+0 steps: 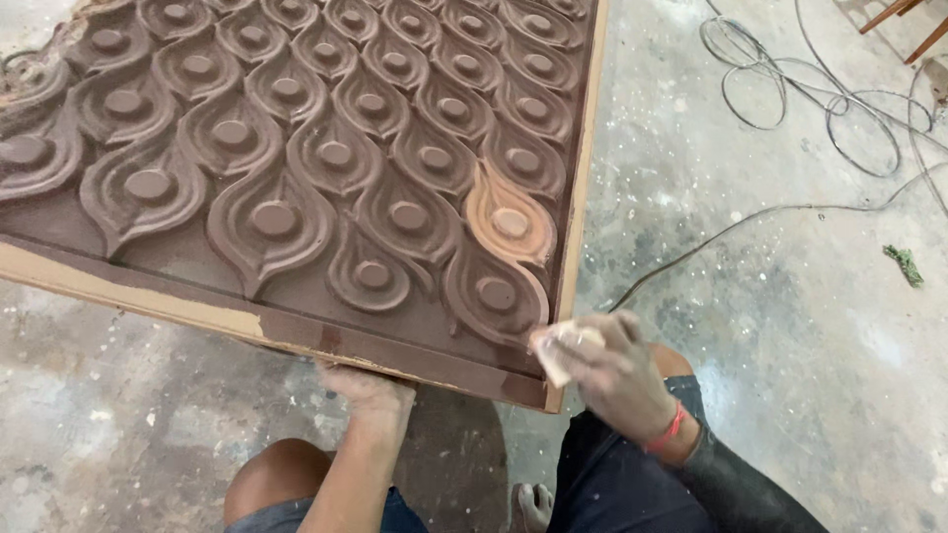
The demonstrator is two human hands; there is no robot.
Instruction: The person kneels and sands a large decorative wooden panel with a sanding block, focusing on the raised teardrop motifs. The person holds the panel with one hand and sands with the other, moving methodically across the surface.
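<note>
Brown carved panel (296, 148) with raised teardrop shapes, resting tilted over the concrete floor (770, 296). Left hand (367, 387) gripping the panel's near edge from below, fingers curled under. Right hand (612, 370) pinching a folded piece of sandpaper (559, 345), pressed on the panel's near right corner, beside one paler teardrop (509, 222).

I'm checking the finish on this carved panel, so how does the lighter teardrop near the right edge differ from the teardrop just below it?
The lighter teardrop is orange-tan, while the lower teardrop is dark brown like the rest of the carved panel. The lighter one lies clear of the hands; the lower one sits beside the right hand, whose fingers pinch a pale folded sheet. Both share the same ridged shape with a round raised centre.
</note>
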